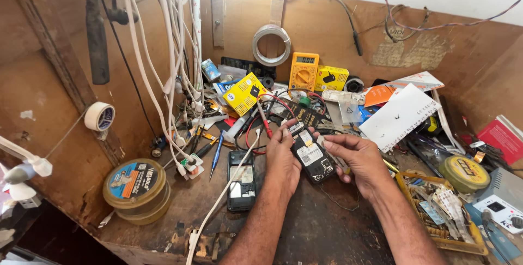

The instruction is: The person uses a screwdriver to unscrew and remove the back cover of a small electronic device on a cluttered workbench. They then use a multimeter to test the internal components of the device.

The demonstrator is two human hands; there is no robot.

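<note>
Right now two opened mobile phones are on show: one phone (311,156), black with its back cover off, is held between both hands above the middle of the bench, and a second opened phone (241,180) lies flat on the wood just left of the left wrist. The left hand (282,158) curls closed around the held phone's left edge, fingertips up at its top corner. The right hand (357,158) grips the right edge, thumb and fingers pinched narrow against the casing. One red probe (263,119) with its lead lies just beyond the left fingertips.

Further back I count one yellow multimeter (303,71), two yellow boxes (243,94) either side of it, and one roll of tape (271,44) hanging on the back board. Two round tins are out: a large one (136,190) at the left edge and a smaller one (464,173) at the right. One blue pen (216,156) rests near the white cables (169,52) hanging at the left.

The wooden workbench (321,227) is dark, scarred and crowded, boxed in by brown board walls.
</note>
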